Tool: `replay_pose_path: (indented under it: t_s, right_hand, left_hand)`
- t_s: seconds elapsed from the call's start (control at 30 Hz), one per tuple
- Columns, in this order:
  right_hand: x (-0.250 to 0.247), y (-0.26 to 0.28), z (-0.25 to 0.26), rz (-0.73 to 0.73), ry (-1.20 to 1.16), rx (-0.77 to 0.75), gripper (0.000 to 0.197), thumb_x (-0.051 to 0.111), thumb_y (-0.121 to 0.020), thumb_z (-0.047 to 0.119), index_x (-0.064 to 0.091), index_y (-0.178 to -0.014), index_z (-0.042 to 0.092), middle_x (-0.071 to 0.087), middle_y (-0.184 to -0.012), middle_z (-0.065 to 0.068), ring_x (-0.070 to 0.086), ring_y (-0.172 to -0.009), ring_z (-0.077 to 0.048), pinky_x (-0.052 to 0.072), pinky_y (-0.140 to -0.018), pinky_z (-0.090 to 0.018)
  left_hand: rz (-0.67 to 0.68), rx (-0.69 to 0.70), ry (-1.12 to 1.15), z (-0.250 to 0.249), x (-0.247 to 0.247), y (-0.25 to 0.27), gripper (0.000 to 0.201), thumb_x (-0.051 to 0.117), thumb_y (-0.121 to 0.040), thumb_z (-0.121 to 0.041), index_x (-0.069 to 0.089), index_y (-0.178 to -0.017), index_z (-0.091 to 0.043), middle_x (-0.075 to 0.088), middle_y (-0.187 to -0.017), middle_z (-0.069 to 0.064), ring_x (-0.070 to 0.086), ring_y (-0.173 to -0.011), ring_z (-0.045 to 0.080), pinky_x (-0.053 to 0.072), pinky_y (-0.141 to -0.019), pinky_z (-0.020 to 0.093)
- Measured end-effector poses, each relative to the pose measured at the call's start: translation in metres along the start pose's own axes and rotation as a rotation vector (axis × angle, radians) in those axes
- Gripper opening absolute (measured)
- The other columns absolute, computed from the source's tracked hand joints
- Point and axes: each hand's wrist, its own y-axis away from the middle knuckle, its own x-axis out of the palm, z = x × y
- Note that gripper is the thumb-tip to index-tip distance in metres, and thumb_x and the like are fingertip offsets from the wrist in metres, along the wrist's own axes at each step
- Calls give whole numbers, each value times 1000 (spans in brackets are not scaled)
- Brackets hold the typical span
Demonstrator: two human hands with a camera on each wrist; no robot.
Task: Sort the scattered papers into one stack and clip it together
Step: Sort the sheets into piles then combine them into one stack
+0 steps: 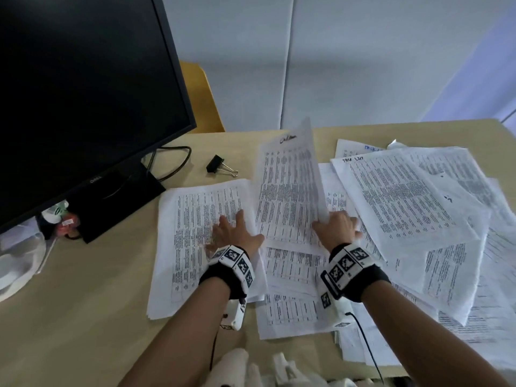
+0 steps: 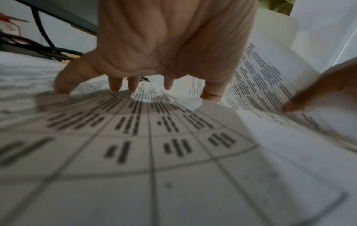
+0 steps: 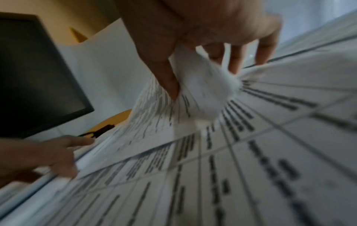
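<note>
Printed sheets lie scattered over the right of the desk (image 1: 418, 219). A neater stack (image 1: 195, 233) lies left of them, and my left hand (image 1: 231, 233) rests on it with fingers spread, fingertips (image 2: 115, 87) pressing the top page. My right hand (image 1: 337, 227) pinches the lower corner of one printed sheet (image 1: 287, 191) between thumb and fingers (image 3: 170, 85), holding it tilted up between the stack and the scattered pile. A black binder clip (image 1: 219, 165) lies on the bare desk behind the stack.
A dark monitor (image 1: 83, 93) on its stand, with cables, fills the left. Small packets (image 1: 60, 216) sit under it. A yellow chair back (image 1: 201, 99) stands behind the beige desk (image 1: 83, 317). White cloth lies at the near edge.
</note>
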Motion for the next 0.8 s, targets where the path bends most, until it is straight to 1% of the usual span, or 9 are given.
replay_pose_path:
  t_s: [0.13, 0.23, 0.37, 0.47, 0.53, 0.6, 0.67, 0.73, 0.8]
  right_hand:
    - [-9, -1, -19, -45, 65, 189, 8, 56, -76, 11, 54, -83, 11, 39, -126, -11, 28, -122, -35, 27, -103, -51]
    - [-6, 0, -28, -86, -49, 199, 31, 57, -76, 5, 54, -106, 13, 39, -127, -16, 39, -112, -35, 37, -96, -43]
    - [-1, 9, -13, -68, -141, -70, 25, 43, -85, -3, 55, -105, 5, 61, -107, -15, 53, -80, -21, 37, -56, -19]
    - [7, 29, 3, -72, -30, -355, 21, 40, -87, -3, 55, -99, 5, 65, -96, -12, 53, -74, -19, 50, -67, -25]
    - [14, 38, 6, -57, -3, -518, 30, 46, -84, -6, 53, -109, 10, 65, -98, -11, 53, -73, -18, 54, -71, -30]
    - [9, 41, 11, -26, -62, -506, 50, 48, -82, -8, 41, -125, 17, 65, -98, -14, 56, -66, -20, 54, -60, -29]
    - [-5, 39, 17, -98, -173, -446, 59, 47, -81, -8, 30, -133, 15, 63, -83, -14, 54, -58, -25, 50, -53, -32]
    - [-28, 33, 24, -223, -264, -405, 56, 49, -82, -4, 30, -133, 8, 57, -73, -13, 49, -59, -26, 41, -57, -33]
    - [-57, 26, 31, -309, -332, -398, 47, 52, -82, -1, 41, -127, 8, 60, -81, -17, 50, -68, -27, 35, -63, -30]
  left_hand:
    - [43, 180, -94, -3, 8, -1, 75, 45, -92, -17, 0, -145, -45, -17, -157, 0, -13, -145, 28, 0, -114, 60]
    - [98, 245, -178, -4, 14, -1, 70, 39, -91, -11, 10, -145, -45, -13, -158, -3, -14, -145, 25, -5, -114, 57]
    - [118, 235, -211, -5, 12, -4, 73, 40, -89, -7, 13, -144, -46, -12, -158, -3, -13, -145, 25, -5, -113, 58]
    - [78, 268, -257, -5, 12, -4, 62, 39, -93, -14, 19, -142, -46, -4, -158, 0, -6, -145, 29, 3, -112, 62]
    - [42, 295, -299, -4, 13, -5, 54, 41, -95, -24, 23, -142, -45, 3, -157, 2, 1, -144, 33, 11, -111, 64]
    - [44, 310, -319, -3, 12, -6, 58, 45, -93, -26, 21, -142, -45, 3, -156, 2, 2, -143, 33, 12, -111, 63]
    - [66, 320, -293, 0, 10, -8, 64, 49, -91, -23, 19, -143, -44, 2, -156, 2, 1, -143, 32, 10, -112, 62]
    - [91, 309, -275, 3, 10, -10, 65, 48, -91, -22, 16, -145, -40, -1, -157, 0, -1, -144, 31, 11, -112, 60]
    - [87, 319, -245, 2, 7, -13, 61, 46, -91, -31, 18, -146, -33, 6, -157, 3, 7, -144, 31, 17, -114, 57]
